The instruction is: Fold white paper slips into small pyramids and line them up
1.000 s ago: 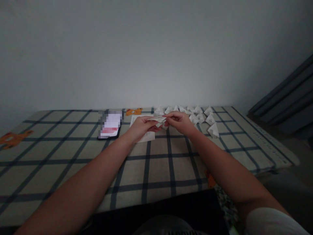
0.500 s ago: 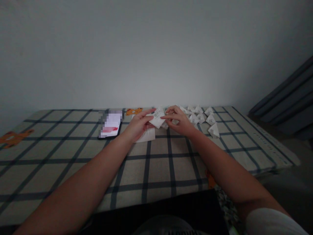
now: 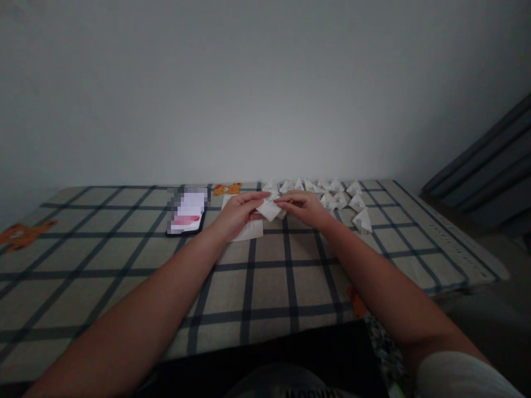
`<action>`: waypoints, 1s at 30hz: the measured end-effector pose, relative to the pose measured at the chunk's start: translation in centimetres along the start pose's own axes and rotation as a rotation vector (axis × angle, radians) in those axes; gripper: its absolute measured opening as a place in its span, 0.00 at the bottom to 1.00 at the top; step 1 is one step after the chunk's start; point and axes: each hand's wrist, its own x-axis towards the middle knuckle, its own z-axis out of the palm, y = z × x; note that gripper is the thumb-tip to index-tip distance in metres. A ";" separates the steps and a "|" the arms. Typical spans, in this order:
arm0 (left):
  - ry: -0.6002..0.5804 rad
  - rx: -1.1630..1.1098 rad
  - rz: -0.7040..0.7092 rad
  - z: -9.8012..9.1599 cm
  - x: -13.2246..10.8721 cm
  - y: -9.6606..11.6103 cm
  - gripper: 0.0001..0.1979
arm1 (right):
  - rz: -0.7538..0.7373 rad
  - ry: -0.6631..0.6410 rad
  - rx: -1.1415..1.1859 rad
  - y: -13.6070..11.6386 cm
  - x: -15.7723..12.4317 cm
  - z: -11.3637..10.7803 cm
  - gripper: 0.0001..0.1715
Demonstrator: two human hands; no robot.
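Note:
Between my two hands is a small folded piece of white paper [image 3: 269,210], printed or written on, with a corner pointing toward me. My left hand [image 3: 239,213] pinches its left side between thumb and fingers. From the right, my right hand [image 3: 305,207] closes thumb and fingertips on its other edge. A flat white paper sheet [image 3: 249,231] lies under and beside my left hand, partly covered by it. Just behind and right of my hands stand several folded paper boats [image 3: 340,199], close together.
Left of my hands lies a phone [image 3: 188,210] with its screen lit and partly blurred out. A checked cloth [image 3: 269,282] covers the table, which meets a plain wall [image 3: 265,94] at the back. A dark curtain [image 3: 489,155] hangs on the right.
My right hand's raised fingers have come down and closed on the folded paper. The paper has shifted slightly toward me, and more of the folded pieces behind are visible.

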 end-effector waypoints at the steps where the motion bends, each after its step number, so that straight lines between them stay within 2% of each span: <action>1: 0.001 -0.008 -0.002 0.0 0.0 0.0 0.13 | 0.001 -0.001 0.009 0.0 0.0 0.0 0.16; 4: 0.008 -0.026 -0.002 0.0 0.0 0.2 0.13 | 0.008 -0.011 0.035 0.2 0.0 0.1 0.20; 10: -0.032 0.026 0.017 0.0 -0.2 0.1 0.15 | 0.018 0.039 0.003 0.4 0.0 0.2 0.16; 14: -0.075 0.150 0.101 0.1 -0.5 0.0 0.19 | 0.087 0.133 0.021 0.2 0.1 0.1 0.17; 18: -0.059 0.320 0.179 0.0 -0.5 -0.1 0.21 | 0.115 0.210 -0.013 0.3 0.1 0.1 0.18; 22: 0.008 0.403 0.265 -0.6 0.0 -0.5 0.18 | 0.091 0.177 0.053 0.6 0.0 0.2 0.15; 27: 0.016 0.471 0.296 -1.3 0.3 -0.5 0.17 | 0.056 0.118 0.150 0.9 0.1 0.1 0.18; 30: 0.018 0.532 0.295 -1.4 0.3 -0.2 0.17 | 0.007 0.098 0.142 0.9 0.2 -0.2 0.14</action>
